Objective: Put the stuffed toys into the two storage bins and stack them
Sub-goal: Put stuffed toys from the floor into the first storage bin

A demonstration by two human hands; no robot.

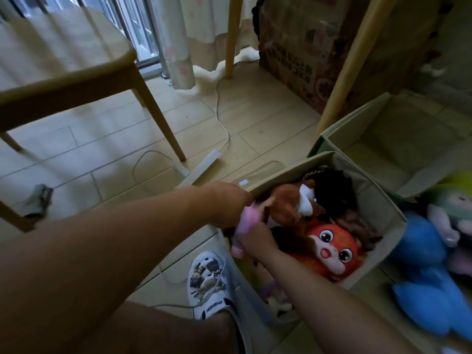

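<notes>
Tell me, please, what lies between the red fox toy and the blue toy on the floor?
In the head view, the bin's beige fabric side wall stands between the red fox toy inside and the blue toy on the floor outside.

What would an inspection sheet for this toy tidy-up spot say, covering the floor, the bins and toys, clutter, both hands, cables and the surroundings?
Surface: pale tiled floor.
Job's things: near bin holds a red fox toy and dark plush; far bin shows no toys; blue plush and others lie on the floor to the right.
Clutter: grey object under the chair.
Hands: left hand and right hand both grip a pink toy at the near bin's edge.
Cables: white cord runs to a power strip.
Surroundings: wooden chair, curtain, printed carton.
</notes>
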